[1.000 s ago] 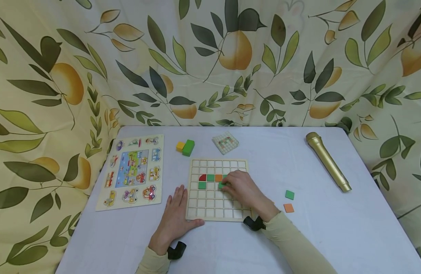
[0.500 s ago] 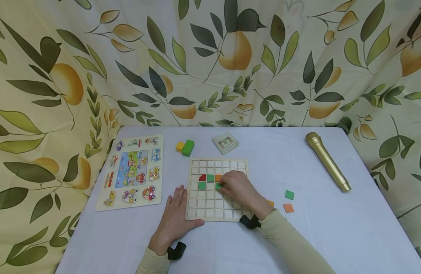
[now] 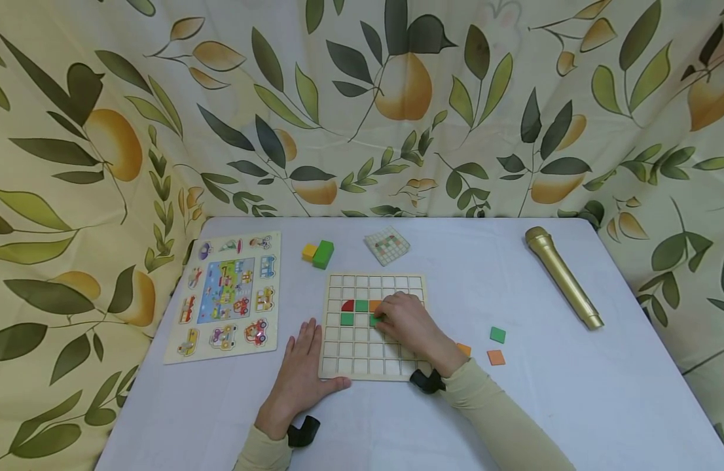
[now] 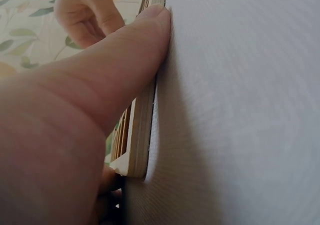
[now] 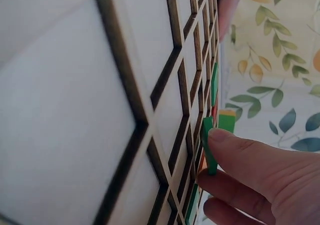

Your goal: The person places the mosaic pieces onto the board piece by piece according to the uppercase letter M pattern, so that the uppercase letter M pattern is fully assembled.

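Observation:
My right hand [image 3: 414,327] pinches a green square tile [image 5: 208,145] between thumb and fingers over the wooden grid board [image 3: 362,350]. In the right wrist view the tile stands tilted on edge at the grid. One row of the board holds a red rounded tile [image 3: 347,305], a green tile [image 3: 361,305] and an orange tile [image 3: 374,305], partly covered by my fingers. Below the red one lies another green tile [image 3: 347,319]. My left hand [image 3: 303,373] rests at the board's front left corner, fingers straight along its side and thumb on the front edge.
Loose green [image 3: 498,335] and orange [image 3: 496,358] tiles lie right of the board; another orange piece [image 3: 465,348] is partly hidden by my right wrist. A patterned card [image 3: 387,246], green block [image 3: 323,254], yellow block [image 3: 309,252], picture puzzle [image 3: 173,350] and gold microphone [image 3: 565,278] surround it.
My right hand has shifted slightly left over the board with the green tile, now covering part of the orange tile. The left hand has stayed in place.

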Action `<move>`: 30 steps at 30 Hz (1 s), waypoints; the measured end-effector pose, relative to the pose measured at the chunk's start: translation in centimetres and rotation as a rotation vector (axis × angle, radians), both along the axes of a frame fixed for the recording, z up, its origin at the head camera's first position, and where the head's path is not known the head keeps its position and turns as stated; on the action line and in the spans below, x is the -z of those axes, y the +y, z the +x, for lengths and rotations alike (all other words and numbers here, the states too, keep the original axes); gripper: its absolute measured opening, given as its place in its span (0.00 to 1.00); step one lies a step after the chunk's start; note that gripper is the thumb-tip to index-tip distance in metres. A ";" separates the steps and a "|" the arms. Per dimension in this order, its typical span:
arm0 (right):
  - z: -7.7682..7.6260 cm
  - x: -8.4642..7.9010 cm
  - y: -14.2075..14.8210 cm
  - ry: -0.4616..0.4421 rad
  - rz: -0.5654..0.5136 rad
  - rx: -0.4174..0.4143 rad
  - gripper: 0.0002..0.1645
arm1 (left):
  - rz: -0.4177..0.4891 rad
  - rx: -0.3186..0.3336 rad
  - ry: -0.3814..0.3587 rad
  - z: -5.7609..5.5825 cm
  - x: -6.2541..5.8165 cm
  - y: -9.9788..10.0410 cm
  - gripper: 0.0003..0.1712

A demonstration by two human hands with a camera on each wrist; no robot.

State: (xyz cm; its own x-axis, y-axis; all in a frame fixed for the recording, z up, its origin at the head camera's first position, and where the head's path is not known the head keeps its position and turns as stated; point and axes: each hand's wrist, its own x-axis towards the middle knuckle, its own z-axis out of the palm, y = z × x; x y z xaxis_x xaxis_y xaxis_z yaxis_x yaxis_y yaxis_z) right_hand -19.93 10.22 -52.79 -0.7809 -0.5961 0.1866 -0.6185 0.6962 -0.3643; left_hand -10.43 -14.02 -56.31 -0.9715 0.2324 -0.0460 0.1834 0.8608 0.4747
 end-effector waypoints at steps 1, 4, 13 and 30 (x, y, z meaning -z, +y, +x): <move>0.0 0.0 0.0 0.003 0.001 0.001 0.09 | -0.002 0.000 0.001 0.0 0.0 0.0 0.69; 0.1 0.0 -0.1 0.007 0.013 0.009 0.09 | -0.004 0.001 0.001 0.0 0.0 0.0 0.69; 0.1 0.1 -0.2 0.004 0.023 0.022 0.09 | 0.004 -0.002 -0.002 0.0 0.0 0.1 0.69; 0.4 0.2 0.0 0.000 0.005 -0.007 0.10 | 0.007 -0.005 -0.023 0.0 0.0 0.0 0.69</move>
